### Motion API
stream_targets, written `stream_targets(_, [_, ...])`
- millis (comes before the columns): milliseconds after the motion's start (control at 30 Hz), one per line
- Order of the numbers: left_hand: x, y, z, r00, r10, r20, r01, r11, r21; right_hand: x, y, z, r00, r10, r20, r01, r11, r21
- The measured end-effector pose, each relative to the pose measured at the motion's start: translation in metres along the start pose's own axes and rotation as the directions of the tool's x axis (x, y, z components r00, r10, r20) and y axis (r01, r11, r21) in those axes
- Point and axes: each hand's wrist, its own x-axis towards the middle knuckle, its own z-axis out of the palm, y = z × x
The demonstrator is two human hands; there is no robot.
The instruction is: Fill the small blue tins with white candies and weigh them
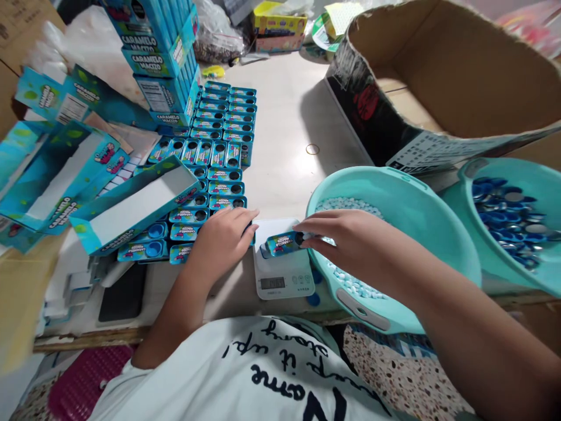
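On the white digital scale (284, 272) lies a small blue candy tin (283, 244) with "Caramelo Macizo" print, a blue piece jutting from its left end. My right hand (346, 231) pinches that tin's right end between thumb and fingers. Over the right edge of the tin rows, my left hand (225, 237) is curled, thumb and fingers closed around a blue tin (251, 231) that is mostly hidden. Rows of similar tins (225, 188) lie flat beyond and beside it. To the right, a turquoise basin (432, 234) holds many small pale candies (359, 286), partly covered by my right forearm.
Stacked blue cartons (160, 58) rise at the back left. Opened blue boxes (135, 204) lean over the tins, and a dark phone (123, 295) lies near the front edge. At right stand a large cardboard box (377, 117) and another basin (517, 257) of blue tin parts.
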Motion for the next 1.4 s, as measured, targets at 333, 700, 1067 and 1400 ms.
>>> stream_targets(333, [0.000, 0.001, 0.000, 1.000, -0.006, 0.006, 0.006, 1.000, 0.013, -0.003, -0.006, 0.003, 0.997, -0.039, -0.071, 0.040, 0.999, 0.007])
stream_targets(700, [0.001, 0.002, -0.003, 1.000, -0.013, 0.022, 0.013, 0.999, -0.029, -0.011, -0.005, 0.010, 0.984, -0.075, -0.160, 0.079, 0.997, 0.018])
stream_targets(1067, [0.001, 0.002, -0.003, 1.000, -0.009, -0.008, 0.009, 1.000, -0.022, -0.057, 0.061, 0.037, 0.938, 0.318, -0.135, -0.316, 0.948, 0.034])
stream_targets(1400, [0.001, 0.003, -0.001, 1.000, 0.004, -0.014, -0.004, 1.000, 0.004, -0.072, 0.071, 0.084, 0.936, 0.263, 0.235, -0.288, 0.955, 0.076])
